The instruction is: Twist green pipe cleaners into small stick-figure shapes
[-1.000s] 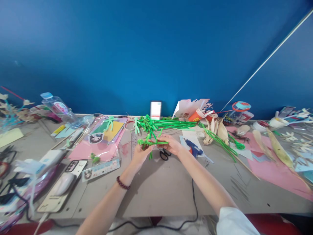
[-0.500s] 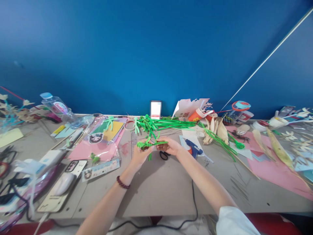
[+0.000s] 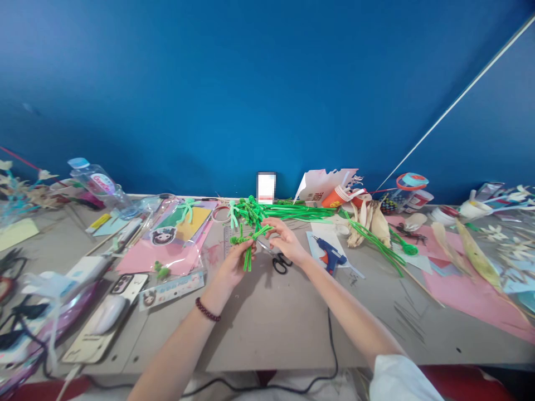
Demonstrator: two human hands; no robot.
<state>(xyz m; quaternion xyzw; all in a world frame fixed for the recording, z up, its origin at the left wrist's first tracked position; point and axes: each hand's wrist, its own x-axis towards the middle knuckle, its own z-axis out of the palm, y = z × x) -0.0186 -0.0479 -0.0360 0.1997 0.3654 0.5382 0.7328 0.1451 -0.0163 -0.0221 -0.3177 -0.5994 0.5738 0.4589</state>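
My left hand [image 3: 234, 262] pinches a bundle of green pipe cleaners [image 3: 248, 260], bent and crossed, with some ends pointing down and others reaching up to the right. At the upper right ends is my right hand [image 3: 287, 244], thumb and fingers apart; whether a fingertip touches them is hard to see. Scissors [image 3: 280, 264] with black handles lie on the table just below my right hand. Behind the hands sits a heap of twisted green pipe cleaners [image 3: 251, 210], and straight green pipe cleaners [image 3: 301, 211] stretch to the right of it.
A blue glue gun [image 3: 332, 255] lies to the right on white paper. Dried husks [image 3: 379, 225] and pink paper [image 3: 472, 284] are farther right. At left are a phone [image 3: 94, 340] with a white mouse-like object, a plastic bottle [image 3: 98, 181] and bagged coloured paper [image 3: 137, 256]. A blue wall [image 3: 259, 100] stands behind.
The held pipe cleaners have turned, their ends now pointing down and up to the right. My right hand has risen and its fingers have spread; the scissors are more exposed.
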